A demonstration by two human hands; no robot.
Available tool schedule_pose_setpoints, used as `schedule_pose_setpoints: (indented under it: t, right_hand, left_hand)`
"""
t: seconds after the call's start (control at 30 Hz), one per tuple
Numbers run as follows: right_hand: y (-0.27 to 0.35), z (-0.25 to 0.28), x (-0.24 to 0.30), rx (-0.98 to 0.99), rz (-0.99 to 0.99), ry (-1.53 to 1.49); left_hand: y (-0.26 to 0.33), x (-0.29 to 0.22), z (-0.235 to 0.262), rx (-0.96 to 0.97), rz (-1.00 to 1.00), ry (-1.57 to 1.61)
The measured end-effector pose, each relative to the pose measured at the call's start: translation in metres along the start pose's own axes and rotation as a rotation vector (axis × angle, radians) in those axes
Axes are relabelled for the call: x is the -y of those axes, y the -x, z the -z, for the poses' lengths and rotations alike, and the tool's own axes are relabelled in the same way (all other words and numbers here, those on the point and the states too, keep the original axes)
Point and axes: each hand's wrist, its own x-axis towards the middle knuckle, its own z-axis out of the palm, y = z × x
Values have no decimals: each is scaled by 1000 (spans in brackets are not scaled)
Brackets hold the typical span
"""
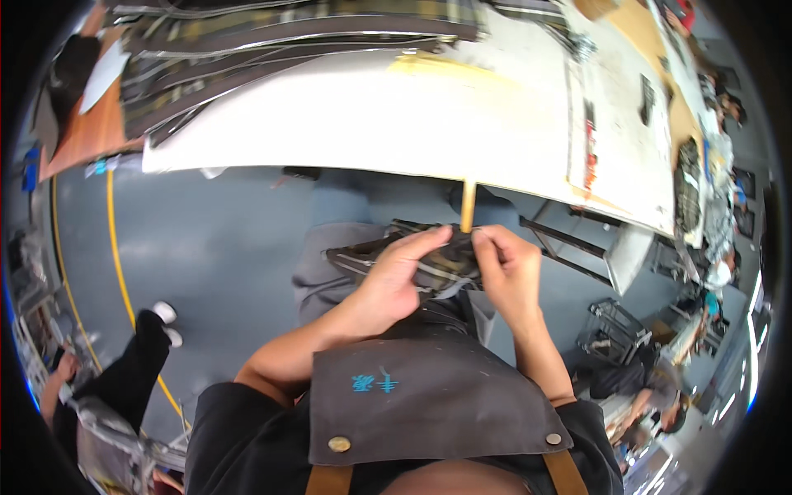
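A dark patterned piece of fabric [363, 257] with pale edge lines hangs above my lap, in front of the table. My left hand [400, 276] grips it from the left, thumb pressed on its upper edge. On the other side my right hand [510, 262] pinches the same fabric between curled fingers and thumb. Between the two thumbs, a narrow yellow stick-like bar [469, 206] reaches from the table's front edge down to the cloth. Its lower end meets the fabric; how they join cannot be made out.
The white table [346, 124] stretches across in front of me. Long dark striped fabric pieces [289, 41] lie on its far left. A metal frame [569, 243] stands below its right side. Another person [124, 363] is at left, and a seated person [660, 388] at right.
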Motion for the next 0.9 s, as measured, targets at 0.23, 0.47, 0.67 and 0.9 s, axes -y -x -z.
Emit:
schedule_pose_setpoints:
  t: [0.23,0.47,0.67,0.9]
  right_hand:
    - [-2,3,9,-13,-61,5]
    - [-1,-4,12,-28,26,-4]
    - [-10,5,12,-104,87,34]
    - [-8,6,8,-33,43,-15]
  left_hand:
    - [-1,-3,-5,-58,2,-51]
    - [-6,-17,-1,1,69,-15]
    - [-17,-22,-9,103,92,14]
    - [-35,-33,-3,148,-117,-359]
